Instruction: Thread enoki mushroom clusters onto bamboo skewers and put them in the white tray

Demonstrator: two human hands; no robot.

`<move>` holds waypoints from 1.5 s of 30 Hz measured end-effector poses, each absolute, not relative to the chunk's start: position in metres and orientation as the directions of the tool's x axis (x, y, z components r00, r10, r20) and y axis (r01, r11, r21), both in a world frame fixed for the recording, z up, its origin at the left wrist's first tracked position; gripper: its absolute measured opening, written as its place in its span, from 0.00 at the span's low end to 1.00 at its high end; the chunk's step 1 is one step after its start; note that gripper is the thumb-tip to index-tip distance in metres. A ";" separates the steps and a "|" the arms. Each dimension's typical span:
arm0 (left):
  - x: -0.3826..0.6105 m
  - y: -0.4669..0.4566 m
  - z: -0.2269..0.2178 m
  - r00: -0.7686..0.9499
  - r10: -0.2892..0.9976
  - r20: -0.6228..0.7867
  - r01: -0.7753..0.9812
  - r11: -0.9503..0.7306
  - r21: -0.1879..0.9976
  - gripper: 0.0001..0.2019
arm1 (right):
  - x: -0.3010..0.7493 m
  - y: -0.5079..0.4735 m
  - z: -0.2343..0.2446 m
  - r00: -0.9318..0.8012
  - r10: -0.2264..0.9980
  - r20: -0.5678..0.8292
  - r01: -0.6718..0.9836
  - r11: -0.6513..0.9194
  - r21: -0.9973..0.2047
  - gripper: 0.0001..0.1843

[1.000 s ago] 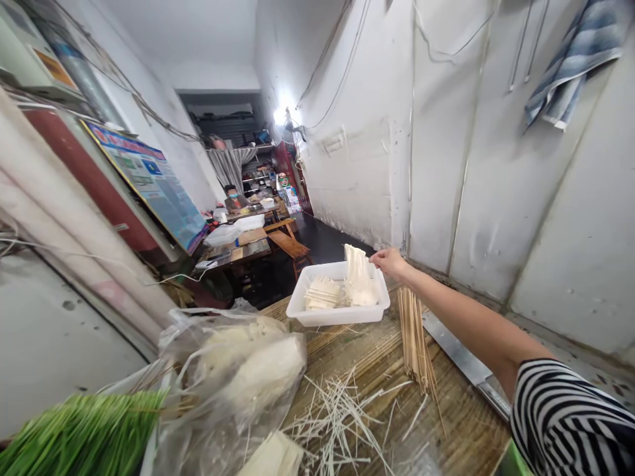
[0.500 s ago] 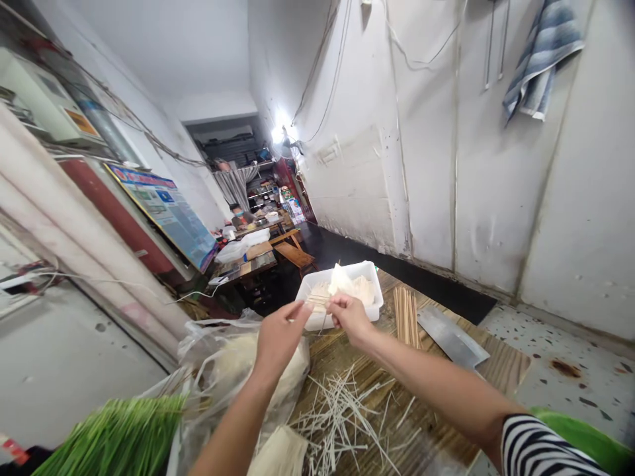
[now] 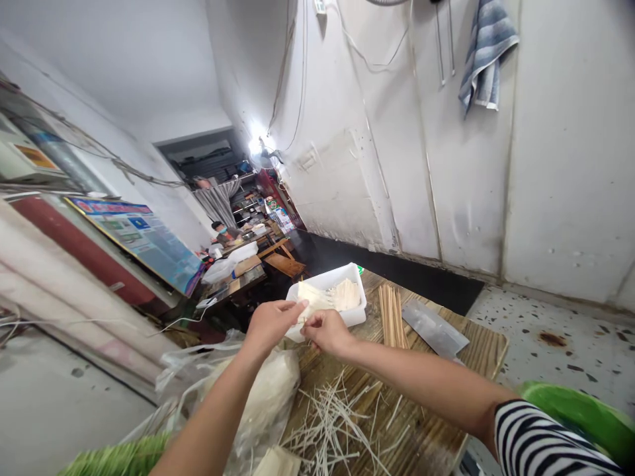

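Note:
In the head view my left hand [image 3: 272,325] pinches the near-left edge of a pale, thin tofu sheet [image 3: 308,295] between thumb and fingers. Close beside it, my right hand [image 3: 328,332] is closed in a pinch on a thin bamboo skewer [image 3: 302,321] at the sheet's lower edge; most of the skewer is hidden. Both hands are above the near rim of a white plastic tub [image 3: 362,305]. More pale folded tofu pieces [image 3: 346,295] lie inside the tub, on its right side.
On the wooden table [image 3: 481,337] lie a bundle of bamboo skewers [image 3: 391,317], a cleaver [image 3: 434,328] and scattered white strips [image 3: 333,420]. A plastic bag [image 3: 272,383] of pale sheets sits left, above green stalks [image 3: 122,456]. A green basin [image 3: 570,413] stands right. Another person [image 3: 225,235] sits far back.
The tofu sheet, earlier standing above my right hand, now slants leftward between both hands. My hands have come closer together. The view has shifted, moving the scene left.

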State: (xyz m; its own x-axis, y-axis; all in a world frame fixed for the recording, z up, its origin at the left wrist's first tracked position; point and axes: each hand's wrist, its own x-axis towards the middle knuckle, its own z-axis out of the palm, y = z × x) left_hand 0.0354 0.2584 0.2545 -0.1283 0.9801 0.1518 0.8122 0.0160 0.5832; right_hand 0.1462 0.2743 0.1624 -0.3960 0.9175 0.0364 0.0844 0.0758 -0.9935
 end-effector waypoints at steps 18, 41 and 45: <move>0.049 0.360 0.264 0.207 0.968 0.141 0.971 -0.221 0.087 0.15 | 0.239 0.423 0.209 -0.498 0.724 0.478 0.575 0.688 -0.443 0.21; 0.038 0.398 0.128 0.638 0.769 -0.037 0.712 -0.607 -0.352 0.11 | 0.266 0.423 0.125 -0.696 0.694 0.181 0.692 0.717 -0.087 0.11; 0.043 0.400 0.130 0.676 0.733 -0.082 0.673 -0.659 -0.336 0.10 | 0.261 0.416 0.132 -0.675 0.730 0.104 0.724 0.683 -0.094 0.12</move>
